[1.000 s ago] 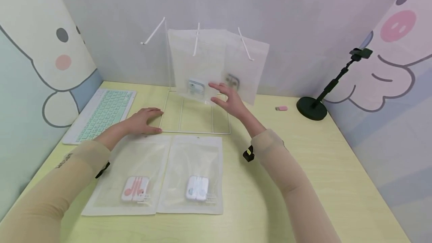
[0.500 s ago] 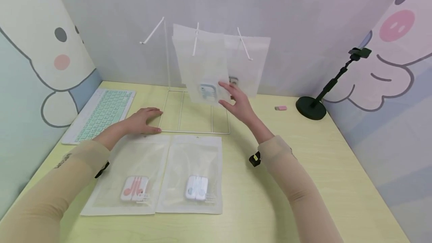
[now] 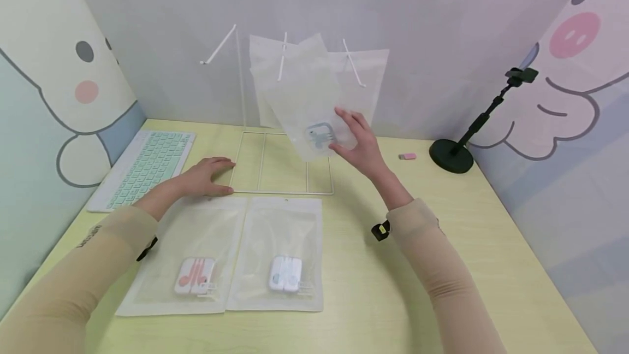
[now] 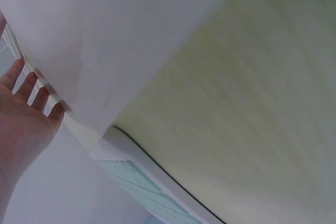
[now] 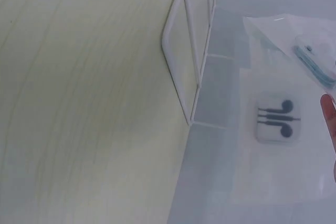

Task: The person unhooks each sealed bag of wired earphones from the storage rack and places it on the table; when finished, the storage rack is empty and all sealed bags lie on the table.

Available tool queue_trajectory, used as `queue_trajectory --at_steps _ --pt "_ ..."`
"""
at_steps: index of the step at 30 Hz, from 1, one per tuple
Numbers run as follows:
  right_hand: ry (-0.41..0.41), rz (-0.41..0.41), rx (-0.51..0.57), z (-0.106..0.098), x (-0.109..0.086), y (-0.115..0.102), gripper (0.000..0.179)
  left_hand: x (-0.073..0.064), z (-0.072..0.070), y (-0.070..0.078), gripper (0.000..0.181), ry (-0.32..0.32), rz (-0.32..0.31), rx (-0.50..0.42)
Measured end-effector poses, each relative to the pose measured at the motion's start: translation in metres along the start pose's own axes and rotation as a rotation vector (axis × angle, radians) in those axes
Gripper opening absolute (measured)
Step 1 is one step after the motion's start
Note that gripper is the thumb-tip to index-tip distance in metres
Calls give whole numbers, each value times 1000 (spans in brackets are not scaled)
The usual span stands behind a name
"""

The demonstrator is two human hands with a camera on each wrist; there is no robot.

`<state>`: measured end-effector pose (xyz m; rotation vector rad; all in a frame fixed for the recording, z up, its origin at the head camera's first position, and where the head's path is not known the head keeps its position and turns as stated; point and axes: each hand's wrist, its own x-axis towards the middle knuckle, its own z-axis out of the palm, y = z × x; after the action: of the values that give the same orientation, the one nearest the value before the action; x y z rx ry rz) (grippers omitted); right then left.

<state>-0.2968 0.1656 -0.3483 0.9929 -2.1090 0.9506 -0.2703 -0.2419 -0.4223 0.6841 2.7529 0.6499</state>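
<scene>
My right hand (image 3: pixel 361 143) pinches the lower right edge of a translucent zip bag (image 3: pixel 300 92) with blue earphones (image 3: pixel 319 135) in a case. That bag is tilted, its bottom pulled to the right, and overlaps the middle hook (image 3: pixel 282 58) of a white wire rack (image 3: pixel 285 193). Another zip bag (image 3: pixel 380 70) hangs on the right hook; the right wrist view shows dark earphones (image 5: pixel 278 119) through a hanging bag. My left hand (image 3: pixel 203 177) rests at the left side of the rack's base, fingers extended. The left wrist view shows its fingertips (image 4: pixel 39 95) along a white edge.
Two zip bags lie side by side in front, one with pink earphones (image 3: pixel 194 276), one with pale blue earphones (image 3: pixel 285 273). A keyboard (image 3: pixel 147 165) is at left. A pink USB stick (image 3: pixel 407 156) and a black stand (image 3: pixel 452 156) are at right. The left hook (image 3: pixel 218 45) holds no bag.
My right hand has moved right and slightly toward me, drawing the zip bag with blue earphones along and tilting it. The left hand has stayed in place.
</scene>
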Motion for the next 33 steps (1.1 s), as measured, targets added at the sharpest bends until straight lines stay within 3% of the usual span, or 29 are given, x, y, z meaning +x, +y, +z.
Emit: queue_trajectory --at_steps 13,23,28,33 --pt "-24 32 -1 -20 0 -7 69 0 1 0 80 2 18 -10" --pt "54 170 85 -34 -7 -15 71 -2 -1 2 79 3 13 -13" --pt "107 188 145 -38 -9 -20 56 -1 -1 3 80 -1 13 -11" --pt "164 185 116 -44 -10 -24 40 -1 -1 3 80 -6 3 -13"
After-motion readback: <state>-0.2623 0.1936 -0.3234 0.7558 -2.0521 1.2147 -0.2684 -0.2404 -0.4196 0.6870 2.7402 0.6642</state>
